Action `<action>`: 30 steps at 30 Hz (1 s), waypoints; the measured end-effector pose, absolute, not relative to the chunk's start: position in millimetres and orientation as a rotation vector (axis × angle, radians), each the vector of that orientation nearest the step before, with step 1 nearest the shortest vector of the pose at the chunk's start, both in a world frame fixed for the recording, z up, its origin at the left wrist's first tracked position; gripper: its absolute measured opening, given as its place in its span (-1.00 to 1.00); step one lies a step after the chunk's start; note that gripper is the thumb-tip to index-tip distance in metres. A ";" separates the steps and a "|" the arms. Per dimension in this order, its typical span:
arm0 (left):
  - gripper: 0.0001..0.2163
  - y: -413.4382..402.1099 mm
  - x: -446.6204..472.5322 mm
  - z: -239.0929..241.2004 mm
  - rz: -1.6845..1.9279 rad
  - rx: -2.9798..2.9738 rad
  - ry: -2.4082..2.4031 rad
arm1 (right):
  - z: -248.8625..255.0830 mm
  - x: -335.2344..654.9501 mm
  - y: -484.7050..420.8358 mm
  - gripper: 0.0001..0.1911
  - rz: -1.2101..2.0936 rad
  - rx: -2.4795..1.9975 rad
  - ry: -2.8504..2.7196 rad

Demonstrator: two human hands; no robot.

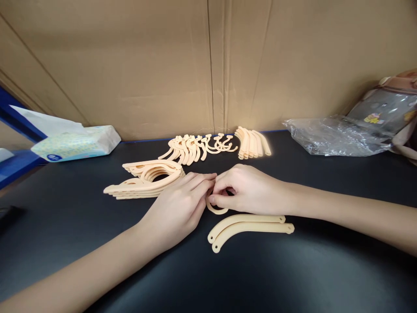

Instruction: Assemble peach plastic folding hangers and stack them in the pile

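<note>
One curved cream piece (217, 211), right hand (244, 188) fingers pinching it, can't tell on left hand (180, 202); probably light, stiff plastic, I'd hold mid-curve

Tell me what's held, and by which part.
The right hand pinches a cream curved piece beyond its near bend; the exact spot is hidden. Whether the left hand holds it too is unclear.

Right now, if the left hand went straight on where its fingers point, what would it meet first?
Most likely the right hand, just ahead of the left hand; depth is unclear, so the cream curved piece may come first.
</note>
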State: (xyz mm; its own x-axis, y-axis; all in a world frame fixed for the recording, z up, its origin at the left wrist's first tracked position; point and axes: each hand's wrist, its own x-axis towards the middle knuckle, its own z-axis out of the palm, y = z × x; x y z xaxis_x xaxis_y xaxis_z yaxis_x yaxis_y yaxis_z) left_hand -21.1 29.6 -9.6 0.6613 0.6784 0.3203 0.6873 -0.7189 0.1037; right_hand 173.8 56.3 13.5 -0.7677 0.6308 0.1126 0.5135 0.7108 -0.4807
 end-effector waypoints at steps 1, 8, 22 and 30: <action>-0.71 29.5 -21.0 -9.9 -0.536 -2.836 -1.151 | 13.9 176.5 56.5 -0.66 0.624 -0.903 -2.659; -0.66 29.0 -21.5 -11.9 -0.533 -2.780 -1.079 | 6.4 219.7 58.7 -0.78 0.569 -0.952 -2.541; -0.61 26.2 -14.3 -2.8 -0.400 -2.439 -0.855 | -13.1 253.6 62.4 -0.88 0.443 -1.125 -2.484; -0.64 37.9 -13.2 -4.8 -0.245 -2.153 -0.920 | -16.2 255.3 63.0 -0.90 0.400 -1.120 -2.483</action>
State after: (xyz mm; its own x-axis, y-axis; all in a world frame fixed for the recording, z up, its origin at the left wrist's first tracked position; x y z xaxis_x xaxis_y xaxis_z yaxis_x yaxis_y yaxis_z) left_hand -13.2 37.9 -4.8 0.7212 0.5358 0.4391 0.6832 -0.4453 -0.5788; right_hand 255.3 63.0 -16.2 -0.6067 0.7617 0.2276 0.6517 0.6404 -0.4064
